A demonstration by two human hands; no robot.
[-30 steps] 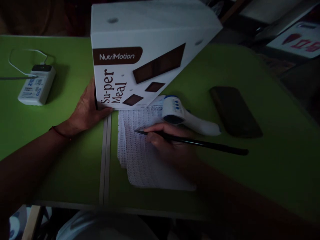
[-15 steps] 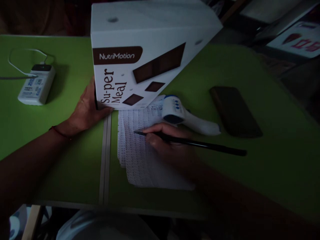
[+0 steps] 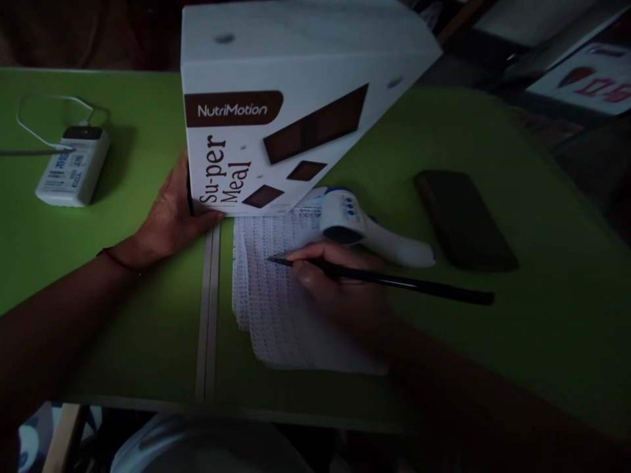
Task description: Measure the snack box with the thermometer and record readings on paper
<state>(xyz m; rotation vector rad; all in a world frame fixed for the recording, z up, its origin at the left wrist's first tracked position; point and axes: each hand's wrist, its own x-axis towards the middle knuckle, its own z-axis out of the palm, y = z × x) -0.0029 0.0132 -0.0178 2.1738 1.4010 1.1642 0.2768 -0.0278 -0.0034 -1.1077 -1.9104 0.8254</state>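
Note:
My right hand [image 3: 340, 282] is closed around a black pen [image 3: 409, 282], its tip over the handwritten papers [image 3: 276, 315]. Rows of small writing cover the left part of the top sheet. With the thumb at its lower front edge, my left hand [image 3: 170, 213] grips the left side of a white box [image 3: 305, 52] labelled NutriMotion Su-per Meal; most of those fingers are hidden behind the box. The box stands at the papers' far edge. Just beyond my right hand lies a white and blue handheld thermometer [image 3: 394, 243], partly on the papers.
A dark phone [image 3: 466, 220] lies on the green table [image 3: 148, 348] to the right. On the left sits a white power bank [image 3: 73, 167] with a cable [image 3: 49, 98] plugged in. A metal seam [image 3: 207, 328] runs between the table halves.
My right hand and the pen have shifted slightly to the right over the paper. My left hand stays on the box.

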